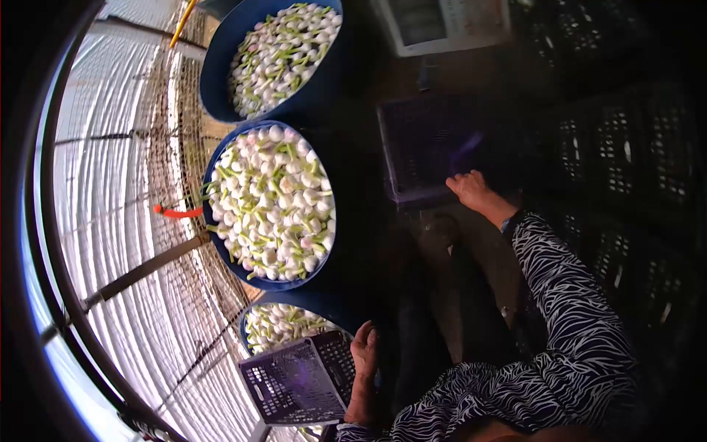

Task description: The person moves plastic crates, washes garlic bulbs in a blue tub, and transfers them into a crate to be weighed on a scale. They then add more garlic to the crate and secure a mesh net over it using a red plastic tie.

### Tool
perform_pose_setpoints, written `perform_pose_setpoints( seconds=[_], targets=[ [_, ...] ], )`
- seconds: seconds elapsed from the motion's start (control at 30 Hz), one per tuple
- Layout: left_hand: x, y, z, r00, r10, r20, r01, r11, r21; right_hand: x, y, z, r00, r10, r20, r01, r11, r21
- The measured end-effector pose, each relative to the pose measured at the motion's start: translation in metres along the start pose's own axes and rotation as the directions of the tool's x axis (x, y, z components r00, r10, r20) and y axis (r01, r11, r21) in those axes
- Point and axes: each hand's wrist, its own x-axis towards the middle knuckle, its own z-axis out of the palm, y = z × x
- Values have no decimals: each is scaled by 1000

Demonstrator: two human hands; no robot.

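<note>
My left hand [364,351] is closed at the right-hand rim of a tilted purple perforated crate [294,381], which appears to contain nothing. The crate overlaps a tub of garlic bulbs [283,326] at the lower left. Farther up, my right hand [470,189] has its fingers bent round the near right edge of a second, dark purple crate [420,151]. That crate lies in deep shadow, so its contents are hard to make out.
Two large blue tubs [330,243] [213,77] full of garlic bulbs with green stems stand at the left, beside netting and white sheeting [110,184]. A pale boxy device [479,26] is at the top. Stacked dark crates [618,147] line the right.
</note>
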Motion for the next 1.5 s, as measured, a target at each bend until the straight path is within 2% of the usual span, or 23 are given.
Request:
perform_pose_setpoints(
  seconds=[0.07,0.13,0.23,0.3,0.4,0.43,0.5,0.57,0.63,0.67,0.7,0.73,0.8,0.9,1.0,1.03,1.1,1.17,1.23,1.33,1.37,1.43,1.5],
  targets=[
    [-6,3,7,994,-109,4,109,990,89,4,-6,30,997,-70,-23,71,997,14],
    [-7,-32,19,1000,-19,-23,22,991,134,-1,-7,51,993,-76,88,76,997,3],
    [-27,-59,42,994,-95,-55,100,990,102,-13,-7,74,979,-51,199,45,998,33],
    [-36,-57,59,991,-82,-103,96,984,148,-12,-3,78,957,-15,288,-5,998,70],
    [-36,-35,70,988,-80,-135,99,985,139,-1,-1,94,964,72,255,-70,997,-15],
    [-31,-23,69,986,-88,-143,106,986,127,4,-3,91,977,164,139,-171,985,40],
    [-12,2,69,975,-55,-216,76,993,90,23,3,72,965,264,-12,-254,939,231],
    [17,15,64,966,-34,-256,53,996,67,36,10,52,927,364,-90,-301,866,400],
    [53,17,60,962,-47,-267,56,998,26,28,27,62,841,538,-57,-446,749,490],
    [75,2,59,968,14,-249,-20,1000,-24,25,36,67,782,622,-48,-505,676,537],
    [100,-1,59,980,50,-193,-48,999,17,15,42,68,670,722,-172,-580,654,486],
    [125,-1,65,981,105,-165,-107,994,-6,1,49,62,569,811,-139,-690,562,455],
    [167,16,79,978,182,-100,-180,983,28,-42,73,80,399,875,-276,-752,484,447],
    [215,51,104,951,308,-25,-297,934,199,-107,108,116,269,951,-153,-864,308,399],
    [268,68,135,914,403,44,-394,858,330,-128,137,147,170,979,114,-599,11,801],
    [282,75,145,906,417,71,-410,825,388,-133,157,158,154,982,107,-730,40,683],
    [304,90,168,895,427,125,-436,785,440,-127,180,163,206,978,-15,-759,170,628],
    [320,94,190,885,449,123,-455,780,429,-134,219,190,299,953,-52,-642,241,728],
    [330,91,207,872,486,65,-466,782,413,-96,178,118,429,879,209,-583,92,807],
    [332,94,213,961,276,27,-249,813,526,-85,201,136,291,923,252,-715,35,699],
    [335,80,216,930,366,-21,-301,797,524,-85,202,141,319,920,228,-708,71,703],
    [337,61,212,934,338,-113,-219,796,565,-74,192,121,374,911,175,-692,148,707],
    [334,52,201,927,322,-190,-184,835,519,-61,201,125,532,841,100,-682,356,640]
  ],
)
